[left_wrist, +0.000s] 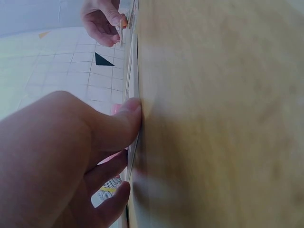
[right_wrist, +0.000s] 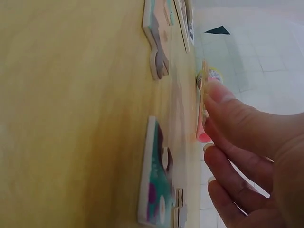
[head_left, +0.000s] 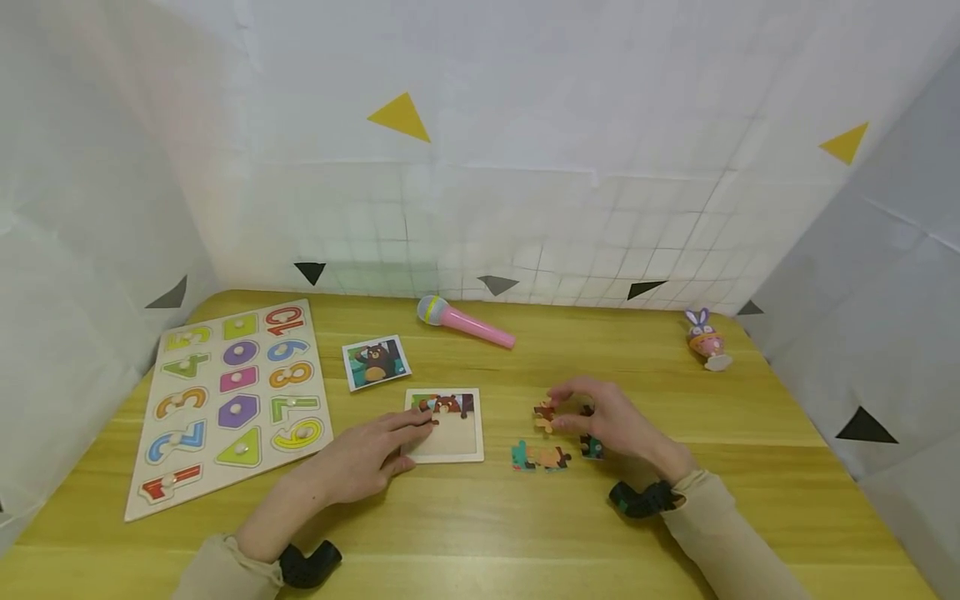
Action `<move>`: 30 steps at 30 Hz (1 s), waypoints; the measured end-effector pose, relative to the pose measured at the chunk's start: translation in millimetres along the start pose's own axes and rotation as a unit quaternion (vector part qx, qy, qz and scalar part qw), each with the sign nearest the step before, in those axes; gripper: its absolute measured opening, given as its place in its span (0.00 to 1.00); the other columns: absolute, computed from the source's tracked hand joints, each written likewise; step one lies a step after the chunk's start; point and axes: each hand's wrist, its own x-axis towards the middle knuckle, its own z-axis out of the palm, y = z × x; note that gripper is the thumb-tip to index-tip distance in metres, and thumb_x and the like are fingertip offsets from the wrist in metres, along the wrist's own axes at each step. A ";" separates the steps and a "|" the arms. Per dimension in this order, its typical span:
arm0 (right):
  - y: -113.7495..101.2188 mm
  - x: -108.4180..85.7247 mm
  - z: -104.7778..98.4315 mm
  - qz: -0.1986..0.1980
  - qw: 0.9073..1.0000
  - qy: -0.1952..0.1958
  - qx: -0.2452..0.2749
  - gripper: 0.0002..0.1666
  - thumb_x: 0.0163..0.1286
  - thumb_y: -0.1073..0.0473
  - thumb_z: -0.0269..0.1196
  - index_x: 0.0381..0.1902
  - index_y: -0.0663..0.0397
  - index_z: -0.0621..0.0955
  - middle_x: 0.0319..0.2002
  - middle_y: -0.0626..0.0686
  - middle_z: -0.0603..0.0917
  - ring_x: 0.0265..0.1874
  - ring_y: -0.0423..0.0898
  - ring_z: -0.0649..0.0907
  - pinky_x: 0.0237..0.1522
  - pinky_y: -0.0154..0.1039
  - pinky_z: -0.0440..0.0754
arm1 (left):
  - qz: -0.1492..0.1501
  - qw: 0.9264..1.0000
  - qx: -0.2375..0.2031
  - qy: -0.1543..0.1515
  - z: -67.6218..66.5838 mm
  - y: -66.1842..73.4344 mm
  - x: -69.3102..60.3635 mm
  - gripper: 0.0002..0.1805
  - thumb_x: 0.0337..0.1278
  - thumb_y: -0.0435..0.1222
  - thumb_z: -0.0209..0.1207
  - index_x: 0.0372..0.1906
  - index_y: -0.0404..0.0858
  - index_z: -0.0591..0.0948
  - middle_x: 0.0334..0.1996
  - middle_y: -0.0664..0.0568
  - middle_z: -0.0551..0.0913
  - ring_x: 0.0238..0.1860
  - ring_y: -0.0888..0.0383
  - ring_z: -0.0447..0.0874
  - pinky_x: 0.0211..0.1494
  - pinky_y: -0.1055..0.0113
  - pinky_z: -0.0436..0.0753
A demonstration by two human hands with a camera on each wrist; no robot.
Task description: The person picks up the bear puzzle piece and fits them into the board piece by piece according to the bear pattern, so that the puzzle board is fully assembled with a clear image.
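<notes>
A shallow white-rimmed puzzle tray (head_left: 444,459) lies mid-table, with bear puzzle pieces (head_left: 450,403) along its far side. My left hand (head_left: 371,454) rests on the tray's left side, its fingers reaching over the rim and its thumb by the near left corner. My right hand (head_left: 618,421) pinches a brown and orange puzzle piece (head_left: 543,416) between thumb and finger, raised off the table in the right wrist view. Below it lie joined or touching teal and orange pieces (head_left: 542,457). A teal piece (right_wrist: 156,185) lies beneath the right hand, partly hidden in the head view.
A bear picture card (head_left: 377,363) lies behind the tray. Farther back is a pink toy microphone (head_left: 468,323). A wooden number and shape board (head_left: 225,408) covers the table's left side. A rabbit-eared toy (head_left: 707,340) stands at the back right, near the white walls.
</notes>
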 end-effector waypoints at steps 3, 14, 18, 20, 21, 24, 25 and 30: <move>-1.1 -0.3 1.7 -0.003 1.000 0.005 0.001 0.21 0.62 0.59 0.72 0.53 0.56 0.84 0.47 0.48 0.87 0.49 0.48 0.84 0.50 0.51 0.83 | -0.004 1.000 -0.001 -0.003 0.4 -0.6 0.2 0.27 0.73 0.40 0.56 0.73 0.41 0.71 0.76 0.52 0.65 0.75 0.49 0.63 0.73 0.48 0.68; -10.3 4.1 8.7 -0.001 1.000 0.017 -0.003 0.21 0.61 0.57 0.72 0.52 0.55 0.85 0.46 0.47 0.87 0.49 0.48 0.84 0.48 0.49 0.84 | -0.013 1.000 -0.003 -0.004 -0.6 -1.6 -0.9 0.27 0.72 0.41 0.57 0.72 0.42 0.71 0.76 0.54 0.64 0.75 0.50 0.63 0.73 0.50 0.68; -19.4 10.3 15.6 -0.006 1.000 0.019 -0.009 0.21 0.61 0.57 0.73 0.52 0.56 0.85 0.46 0.48 0.87 0.49 0.49 0.84 0.53 0.53 0.82 | -0.012 1.000 0.001 -0.004 0.2 -1.9 0.0 0.27 0.72 0.42 0.56 0.73 0.43 0.71 0.76 0.54 0.64 0.75 0.50 0.63 0.73 0.50 0.68; -25.0 14.5 18.5 -0.010 1.000 0.019 -0.006 0.21 0.61 0.58 0.73 0.51 0.57 0.85 0.46 0.49 0.87 0.49 0.50 0.84 0.55 0.54 0.81 | -0.009 1.000 -0.001 -0.003 0.8 -2.0 0.9 0.27 0.73 0.42 0.56 0.73 0.43 0.71 0.76 0.54 0.64 0.75 0.50 0.63 0.73 0.50 0.68; -27.8 16.7 19.9 -0.012 1.000 0.019 -0.007 0.21 0.60 0.58 0.73 0.51 0.57 0.85 0.46 0.49 0.87 0.50 0.49 0.84 0.55 0.54 0.81 | -0.008 1.000 -0.001 -0.003 0.9 -1.9 1.2 0.27 0.73 0.42 0.56 0.73 0.42 0.71 0.76 0.53 0.65 0.75 0.50 0.63 0.73 0.49 0.68; -36.2 23.9 25.3 -0.030 0.999 0.019 -0.003 0.21 0.60 0.59 0.73 0.51 0.58 0.85 0.45 0.50 0.87 0.49 0.50 0.84 0.54 0.55 0.82 | -0.004 1.000 -0.002 -0.002 1.0 -1.8 1.2 0.27 0.73 0.41 0.56 0.73 0.41 0.71 0.75 0.52 0.65 0.75 0.48 0.63 0.73 0.48 0.68; -38.9 26.1 27.2 -0.037 0.999 0.020 -0.002 0.20 0.60 0.59 0.73 0.51 0.58 0.85 0.45 0.50 0.87 0.49 0.50 0.84 0.53 0.55 0.82 | -0.004 1.000 -0.004 -0.003 1.1 -1.8 1.2 0.27 0.73 0.41 0.56 0.73 0.41 0.71 0.76 0.52 0.65 0.75 0.48 0.63 0.73 0.48 0.68; -50.7 38.1 39.5 -0.064 0.997 0.031 0.001 0.20 0.60 0.61 0.73 0.50 0.61 0.85 0.43 0.52 0.88 0.47 0.51 0.84 0.52 0.54 0.82 | -0.002 1.000 -0.003 -0.002 2.7 -2.9 1.5 0.27 0.73 0.40 0.56 0.73 0.41 0.70 0.76 0.52 0.65 0.75 0.48 0.63 0.72 0.48 0.69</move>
